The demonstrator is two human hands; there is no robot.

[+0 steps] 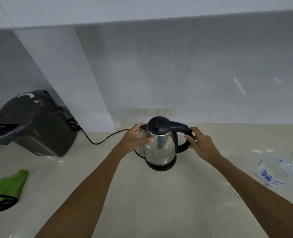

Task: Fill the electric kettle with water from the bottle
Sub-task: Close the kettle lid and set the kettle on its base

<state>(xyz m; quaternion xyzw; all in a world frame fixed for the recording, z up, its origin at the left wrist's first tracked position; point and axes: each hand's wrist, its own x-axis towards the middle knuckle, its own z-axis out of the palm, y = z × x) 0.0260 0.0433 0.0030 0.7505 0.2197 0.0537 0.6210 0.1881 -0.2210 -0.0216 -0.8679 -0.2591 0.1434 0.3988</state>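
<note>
A steel electric kettle (161, 148) with a black lid and black handle stands upright on its round black base (161, 166) in the middle of the beige counter. Its lid is down. My left hand (133, 139) wraps the kettle's left side near the spout, thumb across the steel. My right hand (201, 144) grips the black handle on the right. A clear plastic water bottle (278, 170) with a blue label and a white cap lies at the right edge of the counter, apart from both hands.
A dark grey appliance (30, 124) stands at the back left, with a black cord (97, 141) running along the counter toward the kettle. A green and black cloth (6, 189) lies at the front left. Two wall sockets (152, 111) sit behind the kettle.
</note>
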